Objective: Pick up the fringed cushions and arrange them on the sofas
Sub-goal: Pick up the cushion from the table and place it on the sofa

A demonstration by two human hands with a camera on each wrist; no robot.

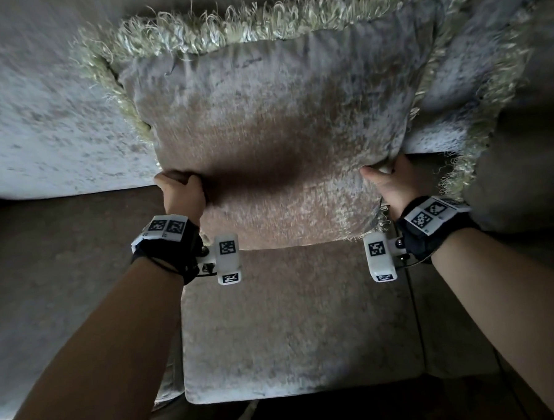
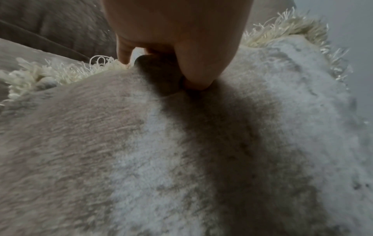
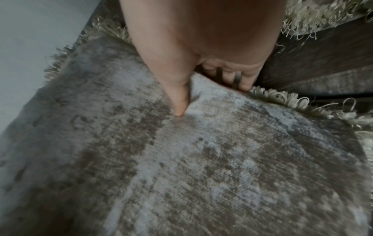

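Observation:
A large grey-beige velvet cushion [image 1: 271,133] with a pale shaggy fringe is held up in front of the sofa back. My left hand [image 1: 180,189] grips its left edge, thumb pressed into the face, fingers behind. My right hand [image 1: 393,181] grips the right edge the same way. In the left wrist view the thumb [image 2: 198,70] dents the cushion [image 2: 141,151]. The right wrist view shows the thumb [image 3: 177,95] on the cushion [image 3: 201,159] and the fingers curled behind its fringe. A second fringed cushion [image 1: 501,108] leans behind it at the right.
The sofa seat cushion [image 1: 291,331] lies below my hands. A paler seat or arm [image 1: 47,132] stretches at the left. The dark floor [image 1: 312,416] shows at the sofa's front edge.

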